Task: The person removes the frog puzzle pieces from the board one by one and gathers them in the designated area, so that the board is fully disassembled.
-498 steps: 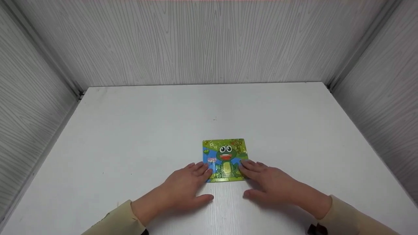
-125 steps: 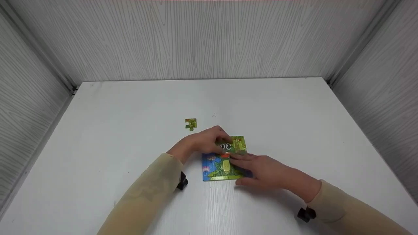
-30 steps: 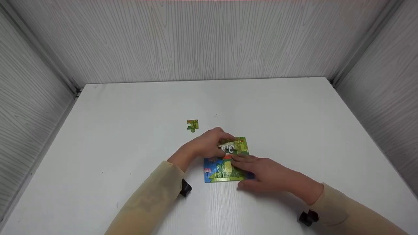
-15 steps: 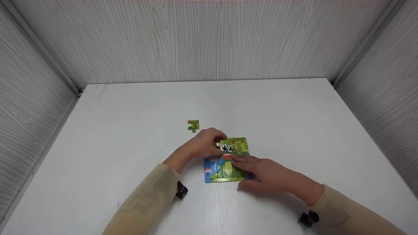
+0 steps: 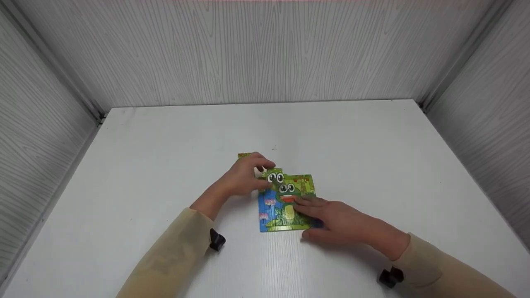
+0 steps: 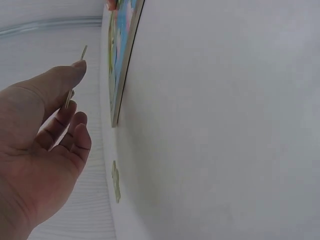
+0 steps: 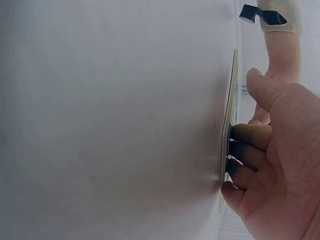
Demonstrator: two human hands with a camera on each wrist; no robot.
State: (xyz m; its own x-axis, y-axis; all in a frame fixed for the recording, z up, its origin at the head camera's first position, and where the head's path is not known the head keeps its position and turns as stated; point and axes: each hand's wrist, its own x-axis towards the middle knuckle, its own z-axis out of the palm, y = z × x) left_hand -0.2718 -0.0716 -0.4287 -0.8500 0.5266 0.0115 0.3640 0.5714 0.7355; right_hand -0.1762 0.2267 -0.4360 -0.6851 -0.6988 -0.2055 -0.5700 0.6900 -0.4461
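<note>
Pinching a frog-eyed puzzle piece (image 5: pixel 275 177), your left hand (image 5: pixel 241 177) holds it raised by the upper left of the frog board (image 5: pixel 287 212) — your right hand (image 5: pixel 342 219) rests extended fingers on its right side. Another piece (image 5: pixel 244 155) lies beyond, partly hidden.

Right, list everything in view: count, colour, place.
table: 1, white, across the middle
frog puzzle: 1, green and blue, on the table
piece with eyes: 1, green, in the left hand
loose piece: 1, green, partly hidden by the left hand
walls: 3, grey, at back and sides
clips: 2, black, at the sleeves
sleeves: 2, beige, one per arm
left hand: 1, bare, pinching the piece with eyes
right hand: 1, bare, resting on the frog puzzle
</note>
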